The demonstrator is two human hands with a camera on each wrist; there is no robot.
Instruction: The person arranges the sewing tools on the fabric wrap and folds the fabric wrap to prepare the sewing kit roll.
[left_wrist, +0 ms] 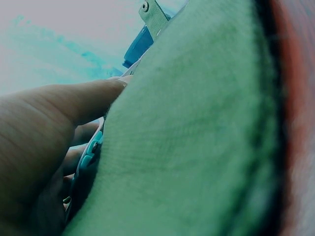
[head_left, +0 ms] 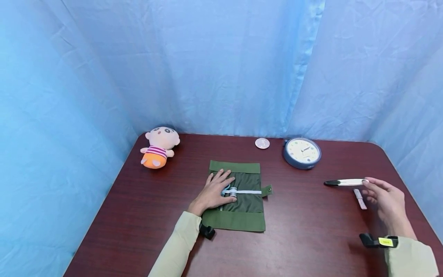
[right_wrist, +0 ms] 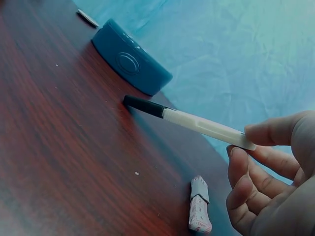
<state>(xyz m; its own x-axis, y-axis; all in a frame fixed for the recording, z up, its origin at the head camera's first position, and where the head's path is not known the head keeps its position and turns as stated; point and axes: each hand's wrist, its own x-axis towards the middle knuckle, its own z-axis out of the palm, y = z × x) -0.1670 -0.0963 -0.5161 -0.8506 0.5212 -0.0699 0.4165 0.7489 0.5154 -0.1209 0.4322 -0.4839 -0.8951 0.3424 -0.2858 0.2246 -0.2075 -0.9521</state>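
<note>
A green fabric roll-up pouch (head_left: pixel 242 221) lies unfolded on the table. My left hand (head_left: pixel 212 194) rests on its left side with fingers spread. Beside the thumb, a white elastic strap (head_left: pixel 250 192) crosses a grey thread spool (head_left: pixel 233 194). A light blue looped handle (head_left: pixel 225 189) shows partly from under the fingers; the rest is hidden. Far right, my right hand (head_left: pixel 389 200) pinches the white end of a slim pen-shaped tool (right_wrist: pixel 206 129) between thumb and fingers, its black cap pointing left. Below it lies a folded tape measure (right_wrist: pixel 199 206) with a band round it.
A blue round clock (head_left: pixel 302 153) sits at the back right, with a silvery disc (head_left: pixel 262 143) to its left. A plush doll (head_left: pixel 160 146) occupies the back left corner. The pouch's snap tab (head_left: pixel 267 190) sticks out rightward. Blue curtains (head_left: pixel 221 69) surround the table (head_left: pixel 294 246).
</note>
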